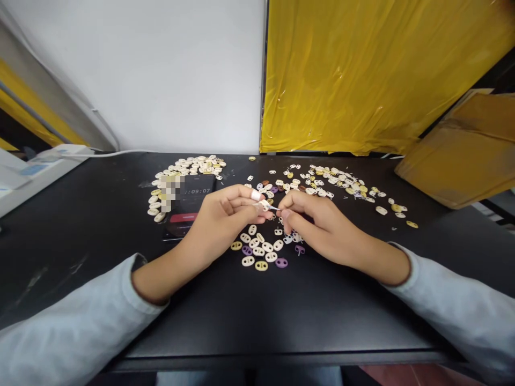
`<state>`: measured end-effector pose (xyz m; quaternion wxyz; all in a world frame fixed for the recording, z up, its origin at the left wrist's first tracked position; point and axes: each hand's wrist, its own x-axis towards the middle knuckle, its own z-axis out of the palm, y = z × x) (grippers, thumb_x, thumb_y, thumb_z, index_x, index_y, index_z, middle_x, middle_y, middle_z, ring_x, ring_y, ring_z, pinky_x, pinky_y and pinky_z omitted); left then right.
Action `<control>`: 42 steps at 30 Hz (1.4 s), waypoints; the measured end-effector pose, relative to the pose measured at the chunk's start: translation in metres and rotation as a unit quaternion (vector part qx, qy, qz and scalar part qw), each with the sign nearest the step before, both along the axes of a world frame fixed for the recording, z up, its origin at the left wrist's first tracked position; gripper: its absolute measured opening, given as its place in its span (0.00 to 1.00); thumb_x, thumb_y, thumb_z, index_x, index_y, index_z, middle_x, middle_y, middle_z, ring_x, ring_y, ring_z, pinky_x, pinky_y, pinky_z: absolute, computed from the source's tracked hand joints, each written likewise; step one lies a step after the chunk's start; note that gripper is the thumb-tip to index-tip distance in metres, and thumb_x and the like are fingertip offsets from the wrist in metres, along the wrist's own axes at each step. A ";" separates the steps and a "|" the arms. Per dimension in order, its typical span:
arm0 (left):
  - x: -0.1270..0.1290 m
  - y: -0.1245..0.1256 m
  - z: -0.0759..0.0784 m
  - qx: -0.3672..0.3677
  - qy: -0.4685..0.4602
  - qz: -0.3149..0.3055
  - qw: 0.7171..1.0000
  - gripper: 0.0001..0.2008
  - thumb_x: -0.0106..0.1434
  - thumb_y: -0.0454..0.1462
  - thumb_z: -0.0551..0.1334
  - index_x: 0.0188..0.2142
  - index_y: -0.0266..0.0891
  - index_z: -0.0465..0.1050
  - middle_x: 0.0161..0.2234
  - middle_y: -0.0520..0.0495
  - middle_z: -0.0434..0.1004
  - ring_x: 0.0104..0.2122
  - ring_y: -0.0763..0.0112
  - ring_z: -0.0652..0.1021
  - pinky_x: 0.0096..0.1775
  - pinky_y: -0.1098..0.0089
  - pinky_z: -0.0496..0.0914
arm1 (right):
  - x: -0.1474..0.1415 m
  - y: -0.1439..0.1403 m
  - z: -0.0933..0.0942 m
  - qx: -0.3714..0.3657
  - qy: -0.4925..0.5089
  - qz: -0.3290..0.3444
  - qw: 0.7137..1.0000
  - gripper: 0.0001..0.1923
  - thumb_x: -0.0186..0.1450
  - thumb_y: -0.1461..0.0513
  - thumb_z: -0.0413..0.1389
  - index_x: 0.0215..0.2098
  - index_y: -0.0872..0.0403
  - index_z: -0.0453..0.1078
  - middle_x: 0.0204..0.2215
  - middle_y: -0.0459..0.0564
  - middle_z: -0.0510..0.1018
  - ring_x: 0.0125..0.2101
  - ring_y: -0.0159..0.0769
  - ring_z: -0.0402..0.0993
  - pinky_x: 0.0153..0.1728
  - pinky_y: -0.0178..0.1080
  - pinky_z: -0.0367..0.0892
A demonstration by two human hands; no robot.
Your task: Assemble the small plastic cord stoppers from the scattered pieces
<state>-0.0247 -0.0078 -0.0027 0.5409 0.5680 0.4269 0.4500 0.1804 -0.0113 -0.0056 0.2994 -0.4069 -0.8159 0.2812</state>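
Note:
Above the middle of the table, my left hand (223,217) pinches a small cream oval piece (265,205) between thumb and fingers. White tape wraps one of its fingertips. My right hand (319,222) is closed in a pinch at the end of a thin, pale, pointed strip (274,208) that reaches to the oval piece. Whether the strip passes through the piece is too small to tell. Below the hands lie loose two-holed oval pieces, mostly cream, with a yellow one (261,266) and a purple one (281,262) among them.
Left of my hands, a phone (201,201) showing a timer lies beside a curved pile of cream ovals (193,165). More ovals (341,179) spread at the back right. A cardboard box (462,150) stands right; a white power strip (52,166) lies left. Yellow plastic sheeting (362,75) hangs behind.

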 end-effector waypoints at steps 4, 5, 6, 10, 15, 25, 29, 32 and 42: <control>-0.002 0.001 -0.003 0.001 -0.021 -0.008 1.000 0.08 0.57 0.33 0.70 0.38 0.35 0.77 0.33 0.46 0.85 0.35 0.68 0.85 0.39 0.73 0.78 | 0.000 -0.001 0.001 0.022 -0.043 -0.025 0.999 0.07 0.70 0.63 0.50 0.34 0.53 0.66 0.25 0.44 0.74 0.25 0.32 0.70 0.30 0.36 0.60; -0.002 0.001 -0.004 0.008 -0.020 -0.008 1.000 0.08 0.57 0.33 0.70 0.37 0.35 0.77 0.33 0.47 0.85 0.35 0.68 0.85 0.39 0.73 0.79 | 0.000 -0.001 0.001 0.027 -0.043 -0.031 0.998 0.07 0.70 0.62 0.50 0.34 0.53 0.66 0.25 0.44 0.74 0.25 0.32 0.70 0.29 0.35 0.60; -0.003 0.001 -0.004 0.014 -0.015 -0.007 1.000 0.08 0.57 0.33 0.70 0.37 0.35 0.78 0.33 0.47 0.85 0.35 0.68 0.85 0.40 0.72 0.79 | 0.000 -0.001 0.001 0.031 -0.044 -0.038 0.998 0.07 0.70 0.62 0.50 0.34 0.53 0.67 0.25 0.44 0.75 0.25 0.32 0.70 0.28 0.35 0.59; -0.002 -0.001 -0.004 0.035 0.010 -0.007 0.999 0.07 0.58 0.34 0.70 0.37 0.36 0.79 0.34 0.46 0.85 0.36 0.66 0.85 0.43 0.69 0.80 | 0.000 -0.001 0.001 0.043 -0.075 -0.047 0.995 0.07 0.69 0.62 0.51 0.33 0.53 0.68 0.24 0.45 0.75 0.25 0.33 0.70 0.29 0.35 0.59; -0.003 -0.003 -0.003 0.061 0.038 -0.043 0.996 0.02 0.60 0.33 0.68 0.34 0.36 0.79 0.33 0.48 0.84 0.36 0.66 0.85 0.44 0.69 0.79 | 0.002 0.000 0.002 0.054 -0.100 -0.028 0.993 0.05 0.67 0.63 0.52 0.35 0.53 0.70 0.23 0.44 0.75 0.23 0.32 0.69 0.28 0.35 0.57; -0.001 -0.003 -0.005 0.035 -0.016 -0.048 0.998 0.06 0.59 0.33 0.69 0.37 0.35 0.80 0.31 0.49 0.84 0.34 0.68 0.85 0.41 0.72 0.79 | -0.003 -0.001 -0.002 0.012 -0.008 0.008 1.000 0.07 0.69 0.65 0.49 0.34 0.54 0.67 0.23 0.43 0.72 0.23 0.29 0.68 0.28 0.33 0.59; 0.003 -0.002 -0.008 0.032 -0.032 -0.041 0.998 0.08 0.60 0.33 0.69 0.40 0.35 0.80 0.32 0.49 0.84 0.34 0.69 0.84 0.42 0.72 0.79 | -0.003 0.000 0.000 -0.004 -0.009 -0.007 1.000 0.07 0.69 0.65 0.49 0.34 0.54 0.67 0.22 0.42 0.71 0.23 0.29 0.66 0.28 0.34 0.58; 0.003 -0.001 -0.009 0.032 -0.022 -0.035 0.999 0.07 0.61 0.33 0.68 0.40 0.35 0.80 0.32 0.49 0.84 0.34 0.71 0.84 0.41 0.74 0.79 | -0.002 0.001 0.000 -0.003 -0.025 -0.024 0.999 0.05 0.69 0.64 0.51 0.36 0.53 0.68 0.21 0.40 0.70 0.21 0.29 0.64 0.26 0.34 0.57; 0.002 -0.002 -0.012 0.035 -0.016 -0.059 0.998 0.11 0.61 0.31 0.66 0.44 0.34 0.74 0.31 0.50 0.83 0.33 0.71 0.83 0.41 0.72 0.77 | -0.001 0.001 -0.003 0.069 -0.005 -0.045 0.997 0.08 0.69 0.59 0.55 0.42 0.51 0.75 0.23 0.41 0.73 0.23 0.28 0.65 0.29 0.33 0.59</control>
